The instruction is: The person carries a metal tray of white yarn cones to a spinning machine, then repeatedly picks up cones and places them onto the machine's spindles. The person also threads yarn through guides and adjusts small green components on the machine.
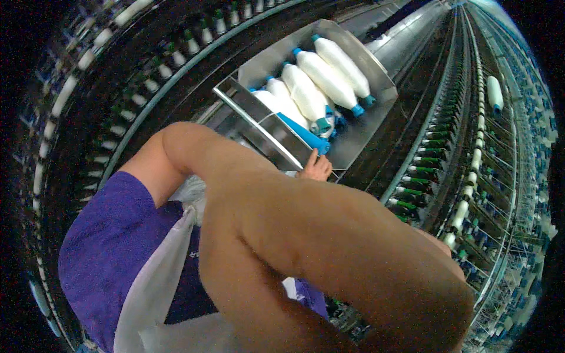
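left hand [316, 167] at the near edge of a metal tray [371, 126], fingers curled on a blue tube [303, 134] lying against the tray's front wall. white bobbins [318, 76] with blue tips fill the tray. right hand hidden past the forearm, can't tell its state. spindle rows [465, 159] on both sides.
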Tool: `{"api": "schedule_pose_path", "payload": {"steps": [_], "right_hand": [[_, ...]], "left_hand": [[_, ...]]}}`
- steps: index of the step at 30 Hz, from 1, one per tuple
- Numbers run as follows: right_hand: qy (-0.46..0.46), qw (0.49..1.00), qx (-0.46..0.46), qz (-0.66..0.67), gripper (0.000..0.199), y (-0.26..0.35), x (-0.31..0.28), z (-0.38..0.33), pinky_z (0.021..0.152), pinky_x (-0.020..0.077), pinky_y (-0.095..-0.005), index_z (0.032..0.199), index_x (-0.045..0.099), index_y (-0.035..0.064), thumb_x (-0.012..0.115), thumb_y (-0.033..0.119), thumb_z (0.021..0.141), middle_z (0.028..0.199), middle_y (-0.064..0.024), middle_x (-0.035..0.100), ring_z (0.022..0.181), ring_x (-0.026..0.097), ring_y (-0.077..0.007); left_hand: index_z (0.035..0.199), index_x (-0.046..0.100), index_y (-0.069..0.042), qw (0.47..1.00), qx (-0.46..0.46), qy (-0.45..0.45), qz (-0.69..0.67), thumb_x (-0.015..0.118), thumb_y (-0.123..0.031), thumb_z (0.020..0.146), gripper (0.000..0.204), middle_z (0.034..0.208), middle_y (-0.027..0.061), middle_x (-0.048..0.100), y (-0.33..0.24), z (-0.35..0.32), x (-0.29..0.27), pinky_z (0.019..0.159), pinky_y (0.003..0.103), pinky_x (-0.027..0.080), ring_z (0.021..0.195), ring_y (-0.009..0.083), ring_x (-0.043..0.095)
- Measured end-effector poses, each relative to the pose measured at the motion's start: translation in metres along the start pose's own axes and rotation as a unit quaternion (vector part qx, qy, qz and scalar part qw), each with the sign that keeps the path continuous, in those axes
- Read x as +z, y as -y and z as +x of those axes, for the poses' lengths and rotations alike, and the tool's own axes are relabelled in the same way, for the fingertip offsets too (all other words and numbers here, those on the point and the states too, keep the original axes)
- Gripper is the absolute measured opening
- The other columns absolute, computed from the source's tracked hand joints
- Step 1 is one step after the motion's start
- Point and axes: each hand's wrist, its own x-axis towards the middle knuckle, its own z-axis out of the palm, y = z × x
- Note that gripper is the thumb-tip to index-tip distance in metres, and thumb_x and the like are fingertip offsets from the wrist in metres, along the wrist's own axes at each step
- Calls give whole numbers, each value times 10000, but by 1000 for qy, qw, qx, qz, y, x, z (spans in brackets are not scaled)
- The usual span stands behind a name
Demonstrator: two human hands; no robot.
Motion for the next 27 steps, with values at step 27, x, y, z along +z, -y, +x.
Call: {"api": "schedule_pose_path", "payload": {"steps": [27], "right_hand": [[309, 852, 113, 408, 548, -161, 28, 184, 880, 477, -438, 1195, 589, 19, 724, 377, 803, 977, -186, 653, 983, 611, -354]], "left_hand": [[1400, 431, -58, 564, -431, 144, 690, 694, -119, 627, 819, 1179, 172, 519, 179, -276, -261, 1020, 470, 332, 1111, 331, 485]]}}
